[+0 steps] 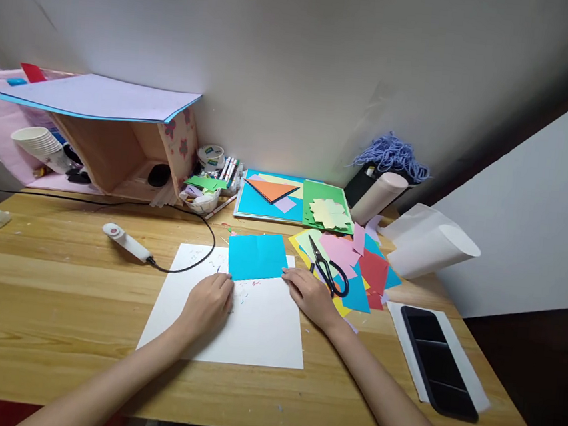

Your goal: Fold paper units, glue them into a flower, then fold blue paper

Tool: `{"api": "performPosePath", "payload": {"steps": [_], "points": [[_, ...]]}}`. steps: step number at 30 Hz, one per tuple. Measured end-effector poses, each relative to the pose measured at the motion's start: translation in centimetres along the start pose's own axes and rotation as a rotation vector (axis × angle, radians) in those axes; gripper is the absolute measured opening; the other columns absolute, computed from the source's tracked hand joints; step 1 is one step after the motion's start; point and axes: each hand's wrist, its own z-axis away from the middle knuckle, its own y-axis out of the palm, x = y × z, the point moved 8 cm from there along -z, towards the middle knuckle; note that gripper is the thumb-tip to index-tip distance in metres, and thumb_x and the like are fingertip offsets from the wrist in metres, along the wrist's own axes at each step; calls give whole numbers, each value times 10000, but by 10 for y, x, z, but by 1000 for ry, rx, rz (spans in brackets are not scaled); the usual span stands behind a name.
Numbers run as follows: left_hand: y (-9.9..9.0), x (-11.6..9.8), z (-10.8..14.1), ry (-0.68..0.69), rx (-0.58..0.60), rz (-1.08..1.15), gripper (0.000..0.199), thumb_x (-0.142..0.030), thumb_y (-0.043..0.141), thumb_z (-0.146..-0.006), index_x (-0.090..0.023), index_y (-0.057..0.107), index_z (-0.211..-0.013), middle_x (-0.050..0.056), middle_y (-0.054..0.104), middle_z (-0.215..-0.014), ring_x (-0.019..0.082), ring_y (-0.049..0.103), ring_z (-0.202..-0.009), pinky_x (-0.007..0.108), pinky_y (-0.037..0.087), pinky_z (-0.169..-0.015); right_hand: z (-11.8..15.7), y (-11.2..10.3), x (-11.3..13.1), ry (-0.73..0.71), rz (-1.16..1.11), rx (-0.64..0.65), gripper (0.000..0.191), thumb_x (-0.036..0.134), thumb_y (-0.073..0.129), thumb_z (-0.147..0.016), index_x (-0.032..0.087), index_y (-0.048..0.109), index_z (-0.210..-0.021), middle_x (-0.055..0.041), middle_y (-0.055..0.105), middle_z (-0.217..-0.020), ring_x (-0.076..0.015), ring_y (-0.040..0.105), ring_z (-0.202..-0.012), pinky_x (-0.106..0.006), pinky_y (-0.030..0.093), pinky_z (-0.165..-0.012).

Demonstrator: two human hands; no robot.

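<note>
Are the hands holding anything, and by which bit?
The blue paper: the left hand is at its near left corner, the right hand at its near right. Whether they pinch or just press it can't be told.

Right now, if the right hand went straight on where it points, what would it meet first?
The blue paper; the fingers of the right hand seem to touch its near right corner.
</note>
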Motion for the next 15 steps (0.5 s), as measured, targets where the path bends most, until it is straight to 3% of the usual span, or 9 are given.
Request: {"api": "performPosePath", "payload": {"steps": [3, 7, 11, 15], "points": [[-4, -8, -14, -9, -43, 103, 214, -182, 388, -863, -144, 573, -964, 112, 634, -987, 216, 589, -885, 355, 486, -765, -1, 0, 1, -10, 18, 23, 266, 175, 405, -892, 220, 574, -1093, -63, 623, -1087, -193, 559, -1026, -378, 466, -893], [12, -24, -35, 105, -57, 137, 310, -247, 413, -879, -131, 488, -1157, 123, 577, -1173, 234, 543, -1055, 380, 449, -886, -2, 0, 0, -25, 43, 19, 260, 174, 412, -895, 212, 575, -1094, -65, 622, -1080, -193, 556, -1013, -370, 471, -882], [28, -28, -48, 231, -31, 11, 253, -223, 388, -893, -121, 538, -1069, 139, 598, -1135, 238, 577, -1009, 369, 483, -818, 0, -1, -1, -21, 40, 1, 267, 168, 414, -893, 218, 565, -1107, -66, 608, -1097, -192, 547, -1030, -370, 469, -890], [28, -28, -52, 337, 5, -71, 211, -181, 370, -893, -123, 562, -959, 123, 639, -999, 203, 614, -848, 314, 490, -683, -1, 0, -3, -13, 31, -13, 278, 161, 417, -886, 222, 555, -1120, -71, 598, -1104, -199, 538, -1041, -379, 462, -895]]}}
